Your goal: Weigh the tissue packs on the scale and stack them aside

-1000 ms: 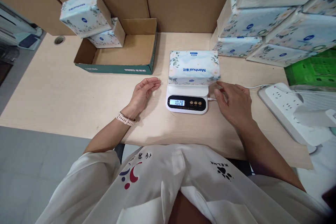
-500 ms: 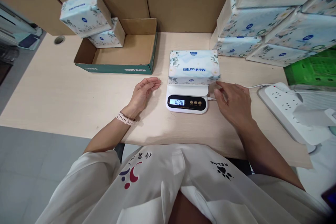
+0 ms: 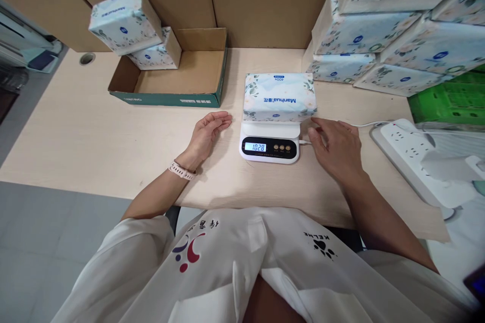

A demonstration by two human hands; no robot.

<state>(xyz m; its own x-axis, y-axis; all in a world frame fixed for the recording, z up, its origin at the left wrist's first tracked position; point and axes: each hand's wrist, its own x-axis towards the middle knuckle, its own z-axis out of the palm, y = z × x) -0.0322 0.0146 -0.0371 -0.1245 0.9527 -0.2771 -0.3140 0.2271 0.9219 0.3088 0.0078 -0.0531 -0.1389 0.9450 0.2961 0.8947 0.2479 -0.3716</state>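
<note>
A floral tissue pack (image 3: 279,97) lies on a white digital scale (image 3: 270,150), whose lit display shows digits reading about 1028. To the left of the scale my left hand (image 3: 207,133) rests on its side on the table, fingers stretched out and holding nothing. On the other side my right hand (image 3: 337,149) lies on the table with its fingers loosely bent and apart, near the pack's lower right corner. Nothing shows in its grasp. A white cable leaves the scale's right side and passes by the right hand.
An open shallow carton (image 3: 164,97) at back left has two tissue packs (image 3: 127,22) stacked in it. More tissue packs (image 3: 379,35) are piled at back right beside a green crate (image 3: 450,96). A white power strip (image 3: 417,156) with a cord lies at right. Tan panels (image 3: 265,2) stand behind the table.
Hands, tissue pack and scale stay in place, and the reading looks the same. Only a very slight shift of the camera's view shows.
</note>
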